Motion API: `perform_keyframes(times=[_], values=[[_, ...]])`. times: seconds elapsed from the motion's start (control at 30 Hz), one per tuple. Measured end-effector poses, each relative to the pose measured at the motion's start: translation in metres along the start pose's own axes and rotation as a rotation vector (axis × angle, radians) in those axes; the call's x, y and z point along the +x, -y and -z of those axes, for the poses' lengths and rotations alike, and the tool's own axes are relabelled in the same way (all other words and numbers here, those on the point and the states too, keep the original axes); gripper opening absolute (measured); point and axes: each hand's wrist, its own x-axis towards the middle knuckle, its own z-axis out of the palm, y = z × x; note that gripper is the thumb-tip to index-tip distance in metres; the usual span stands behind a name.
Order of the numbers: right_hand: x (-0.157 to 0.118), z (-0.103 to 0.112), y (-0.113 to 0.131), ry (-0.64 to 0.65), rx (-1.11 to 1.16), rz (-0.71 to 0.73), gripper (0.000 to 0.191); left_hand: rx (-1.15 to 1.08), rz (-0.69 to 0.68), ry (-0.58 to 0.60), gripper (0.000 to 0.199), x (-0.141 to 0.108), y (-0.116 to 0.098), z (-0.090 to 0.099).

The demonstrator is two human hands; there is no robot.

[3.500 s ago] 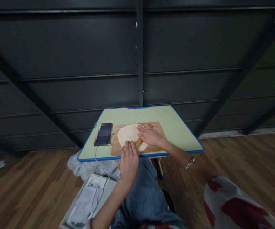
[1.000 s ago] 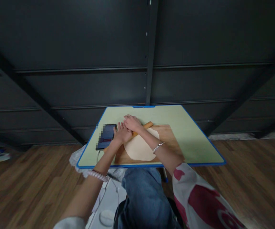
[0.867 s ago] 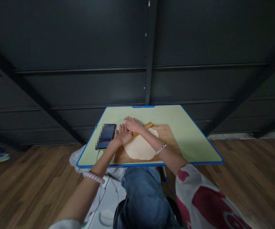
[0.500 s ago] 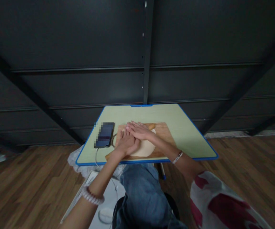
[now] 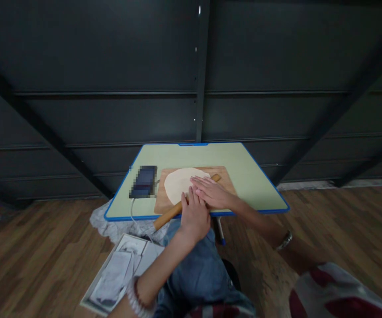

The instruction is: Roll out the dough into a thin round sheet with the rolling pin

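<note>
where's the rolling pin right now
In the head view the rolling pin lies slanted across the near edge of the wooden board, under both flat hands, its near end jutting past the table edge.

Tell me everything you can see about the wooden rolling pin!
The rolling pin is a plain, light-brown wooden stick, round and fairly thin. It lies slantwise across the dough on the cutting board. Its near end sticks out past the table edge on the left; its far end peeks out beyond the fingers on the right. The left hand and right hand lie flat on its middle with fingers stretched out, hiding that part.
</note>
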Motion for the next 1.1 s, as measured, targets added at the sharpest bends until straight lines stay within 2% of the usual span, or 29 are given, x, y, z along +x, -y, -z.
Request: perform_keyframes(times=[0.17, 0.3, 0.4, 0.5, 0.67, 0.8, 0.93, 1.1], values=[[-0.033, 0.002, 0.003, -0.041, -0.033, 0.036, 0.051, 0.043, 0.021, -0.063, 0.058, -0.015, -0.030, -0.008], [-0.045, 0.008, 0.005, -0.069, -0.046, 0.027, 0.047, 0.043, -0.010, -0.065, 0.056, -0.019, -0.034, -0.005], [-0.046, 0.013, 0.002, -0.063, -0.061, 0.017, 0.044, 0.006, -0.054, -0.086, 0.054, -0.018, -0.020, -0.005], [-0.044, 0.015, -0.002, -0.066, -0.085, -0.021, 0.041, 0.001, -0.073, -0.116, 0.053, -0.016, 0.005, -0.009], [-0.050, 0.014, -0.001, -0.099, -0.134, -0.058, 0.046, 0.081, 0.066, -0.187, 0.051, -0.016, 0.039, -0.014], [-0.057, 0.012, 0.011, -0.143, -0.170, -0.102, 0.050, 0.099, 0.097, -0.182, 0.047, -0.015, 0.047, -0.013], [-0.063, 0.011, 0.025, -0.183, -0.227, -0.137, 0.047, 0.030, 0.035, -0.161, 0.044, -0.014, 0.053, -0.017], [-0.071, 0.013, 0.037, -0.193, -0.272, -0.165, 0.040, -0.140, -0.060, -0.216, 0.040, -0.016, 0.068, -0.022]])
